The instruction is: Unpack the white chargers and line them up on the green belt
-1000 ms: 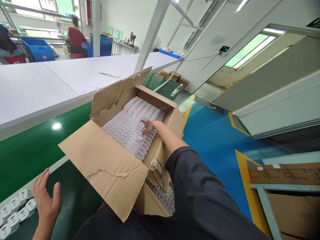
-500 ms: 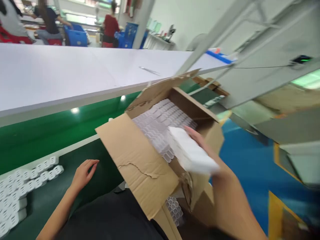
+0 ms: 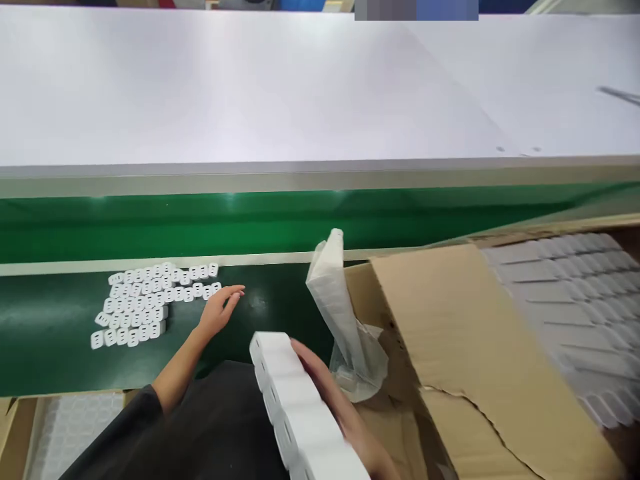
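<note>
My right hand is closed around a row of white plastic housings, tilted, its far end pointing up and left above my lap. My left hand is empty, fingers stretched out and thumb a little apart. It rests over the dark green work surface, beside the right end of a group of small white slotted pieces. These pieces stand close together in uneven rows. To my right, an open cardboard box holds many clear-looking, packed rows of pieces.
A crumpled translucent plastic bag hangs at the box's left side. Across the far side runs a long white table, with tweezers at its right. At lower left sits another box with packed pieces.
My view has swung left and down. My right hand has carried the white row out from over the box to in front of my body. My left hand remains empty.
</note>
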`<state>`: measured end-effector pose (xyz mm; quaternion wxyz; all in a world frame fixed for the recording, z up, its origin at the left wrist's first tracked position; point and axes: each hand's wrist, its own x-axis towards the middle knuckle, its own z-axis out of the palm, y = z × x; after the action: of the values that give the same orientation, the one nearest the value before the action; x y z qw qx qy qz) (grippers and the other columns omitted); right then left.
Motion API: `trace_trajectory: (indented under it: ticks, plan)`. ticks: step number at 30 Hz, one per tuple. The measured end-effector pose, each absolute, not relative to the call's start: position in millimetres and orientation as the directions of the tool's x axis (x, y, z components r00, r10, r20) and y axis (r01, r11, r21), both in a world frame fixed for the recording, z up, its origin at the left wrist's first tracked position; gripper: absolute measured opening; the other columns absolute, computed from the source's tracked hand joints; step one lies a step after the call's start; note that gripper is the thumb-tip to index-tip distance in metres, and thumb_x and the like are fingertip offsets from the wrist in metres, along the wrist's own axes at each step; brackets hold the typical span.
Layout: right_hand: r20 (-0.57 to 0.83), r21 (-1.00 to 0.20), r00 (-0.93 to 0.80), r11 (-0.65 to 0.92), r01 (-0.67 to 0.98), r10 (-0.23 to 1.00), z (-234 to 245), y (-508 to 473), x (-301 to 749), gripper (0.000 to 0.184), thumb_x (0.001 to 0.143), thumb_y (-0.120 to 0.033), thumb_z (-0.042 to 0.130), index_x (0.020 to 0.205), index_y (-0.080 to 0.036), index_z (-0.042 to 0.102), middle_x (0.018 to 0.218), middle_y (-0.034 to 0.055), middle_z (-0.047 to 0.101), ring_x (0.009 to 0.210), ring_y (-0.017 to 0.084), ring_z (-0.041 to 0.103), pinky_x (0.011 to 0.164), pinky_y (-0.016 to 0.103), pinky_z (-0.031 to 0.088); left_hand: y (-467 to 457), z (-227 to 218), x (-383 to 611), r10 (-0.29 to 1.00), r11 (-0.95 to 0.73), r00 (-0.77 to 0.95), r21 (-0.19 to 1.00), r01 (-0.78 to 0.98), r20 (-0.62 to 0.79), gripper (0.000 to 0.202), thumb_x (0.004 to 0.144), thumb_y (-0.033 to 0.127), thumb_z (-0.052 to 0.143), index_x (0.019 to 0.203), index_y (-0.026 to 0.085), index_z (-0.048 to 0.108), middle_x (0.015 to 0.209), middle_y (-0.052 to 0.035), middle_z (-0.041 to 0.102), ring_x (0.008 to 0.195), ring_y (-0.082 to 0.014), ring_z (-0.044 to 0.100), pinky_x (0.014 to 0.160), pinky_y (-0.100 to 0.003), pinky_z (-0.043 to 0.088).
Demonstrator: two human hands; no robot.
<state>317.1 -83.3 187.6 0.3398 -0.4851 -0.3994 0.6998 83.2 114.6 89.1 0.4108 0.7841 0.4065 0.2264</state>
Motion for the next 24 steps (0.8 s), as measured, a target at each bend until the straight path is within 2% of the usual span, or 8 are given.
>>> trace_trajectory:
  ticks: [2, 4, 7, 10, 14, 18, 22, 24]
  plan:
    - [-0.470, -0.834, -0.274, -0.523, -0.172, 0.839, 150.9, -34.4, 287.0, 0.089, 0.076, -0.041, 0.076, 0.151, -0.045, 0.031, 0.147, 0.0022, 0.046, 0.138, 0.033, 0.041, 0.118, 0.052, 0.027, 112.8, 89.0, 49.1, 0.857, -0.313, 0.514, 0.828, 0.465, 0.035, 0.046, 0.103, 0.045, 0.027, 0.135, 0.020, 0.051, 0.120, -0.0112, 0.066, 0.110, -0.0214, 0.063, 0.098, -0.040, 0.050]
    - [-0.528, -0.728, -0.306, -0.607, -0.319, 0.793, 108.1, 4.1, 258.4, 0.078, 0.079, -0.049, 0.071, 0.149, -0.040, 0.037, 0.135, 0.0047, 0.055, 0.128, 0.030, 0.051, 0.112, 0.050, 0.035, 105.2, 86.7, 19.7, 0.858, -0.328, 0.511, 0.817, 0.474, 0.048, 0.055, 0.097, 0.057, 0.042, 0.137, 0.022, 0.049, 0.131, -0.0127, 0.061, 0.123, -0.0268, 0.055, 0.107, -0.046, 0.043]
    - [-0.519, -0.553, -0.482, -0.708, -0.439, 0.705, 54.3, 33.8, 218.4, 0.081, 0.074, -0.059, 0.071, 0.145, -0.036, 0.041, 0.125, 0.0060, 0.061, 0.115, 0.028, 0.059, 0.100, 0.047, 0.046, 87.3, 75.5, -8.8, 0.804, -0.403, 0.594, 0.765, 0.502, 0.033, 0.077, 0.078, 0.064, 0.068, 0.141, 0.024, 0.047, 0.142, -0.0122, 0.053, 0.135, -0.0322, 0.045, 0.116, -0.050, 0.032]
    - [-0.476, -0.508, -0.583, -0.747, -0.429, 0.659, 26.9, 44.4, 183.0, 0.078, 0.069, -0.066, 0.071, 0.137, -0.034, 0.049, 0.125, 0.0066, 0.062, 0.113, 0.029, 0.059, 0.090, 0.044, 0.052, 70.1, 55.5, -22.2, 0.798, -0.405, 0.602, 0.732, 0.548, -0.008, 0.079, 0.077, 0.057, 0.074, 0.143, 0.024, 0.043, 0.138, -0.0122, 0.056, 0.130, -0.0300, 0.050, 0.111, -0.046, 0.041]
    - [-0.446, -0.482, -0.668, -0.789, -0.381, 0.596, 14.7, 57.0, 157.1, 0.061, 0.072, -0.066, 0.067, 0.121, -0.030, 0.060, 0.118, 0.0078, 0.066, 0.111, 0.029, 0.061, 0.092, 0.046, 0.051, 59.8, 29.8, -32.8, 0.864, -0.335, 0.502, 0.716, 0.613, -0.025, 0.068, 0.085, 0.051, 0.066, 0.141, 0.022, 0.042, 0.134, -0.0135, 0.058, 0.123, -0.0276, 0.056, 0.100, -0.042, 0.049]
    - [-0.471, -0.483, -0.684, -0.811, -0.330, 0.558, 7.0, 66.6, 168.6, 0.053, 0.072, -0.056, 0.074, 0.114, -0.025, 0.065, 0.114, 0.0100, 0.068, 0.108, 0.029, 0.064, 0.094, 0.048, 0.051, 61.9, 16.6, -39.2, 0.866, -0.345, 0.500, 0.685, 0.641, -0.032, 0.056, 0.089, 0.050, 0.060, 0.137, 0.023, 0.047, 0.128, -0.0103, 0.062, 0.117, -0.0243, 0.060, 0.096, -0.037, 0.051]
    - [-0.520, -0.530, -0.602, -0.782, -0.329, 0.606, -0.6, 66.7, 190.9, 0.058, 0.066, -0.032, 0.084, 0.121, -0.028, 0.065, 0.121, 0.0055, 0.067, 0.107, 0.024, 0.063, 0.089, 0.038, 0.053, 67.4, 12.2, -39.3, 0.845, -0.385, 0.532, 0.631, 0.673, -0.051, 0.052, 0.088, 0.054, 0.060, 0.131, 0.025, 0.055, 0.118, -0.0082, 0.066, 0.105, -0.0235, 0.064, 0.086, -0.034, 0.053]
    - [-0.534, -0.554, -0.545, -0.755, -0.352, 0.646, -5.9, 64.2, 195.9, 0.061, 0.063, -0.027, 0.085, 0.121, -0.029, 0.066, 0.120, 0.0044, 0.067, 0.101, 0.021, 0.064, 0.080, 0.032, 0.054, 70.7, 11.4, -38.5, 0.839, -0.407, 0.542, 0.596, 0.693, -0.057, 0.051, 0.088, 0.056, 0.059, 0.127, 0.024, 0.059, 0.115, -0.0088, 0.067, 0.102, -0.0238, 0.065, 0.083, -0.033, 0.052]
